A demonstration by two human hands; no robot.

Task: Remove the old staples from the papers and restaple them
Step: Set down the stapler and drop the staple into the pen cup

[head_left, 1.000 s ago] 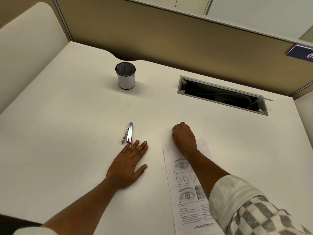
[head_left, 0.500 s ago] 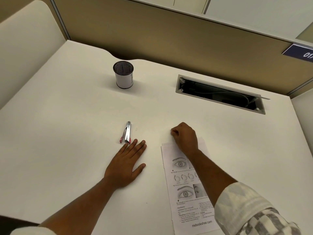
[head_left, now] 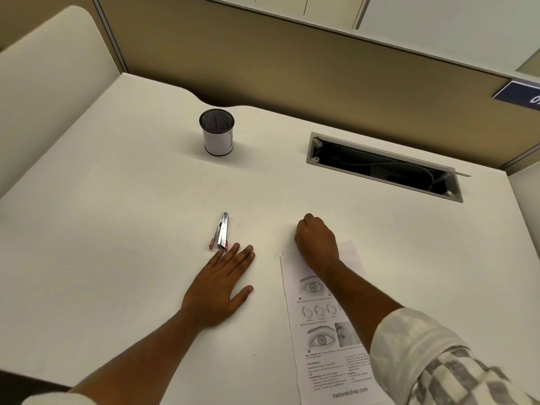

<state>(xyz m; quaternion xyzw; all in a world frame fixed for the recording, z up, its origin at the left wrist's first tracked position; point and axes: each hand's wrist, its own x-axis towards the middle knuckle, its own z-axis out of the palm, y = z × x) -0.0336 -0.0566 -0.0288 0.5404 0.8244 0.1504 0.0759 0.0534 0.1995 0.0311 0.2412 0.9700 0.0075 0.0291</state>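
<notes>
Early stage: right hand [head_left: 317, 244] works, fingers curled, at the papers [head_left: 324, 343] top corner (staple hidden). Left hand [head_left: 217, 287] lies flat on the counter [head_left: 117, 229]; stapler [head_left: 221, 230] untouched, restapling remains.

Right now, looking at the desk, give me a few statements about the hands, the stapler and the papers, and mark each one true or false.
1. The left hand lies flat on the desk, fingers straight. True.
2. The stapler is held in the right hand. False: it lies on the desk just beyond the left fingertips.
3. The right hand is curled at the far end of the papers. True.
4. The mesh cup stands on the papers. False: it stands on the desk, far behind the stapler.
</notes>
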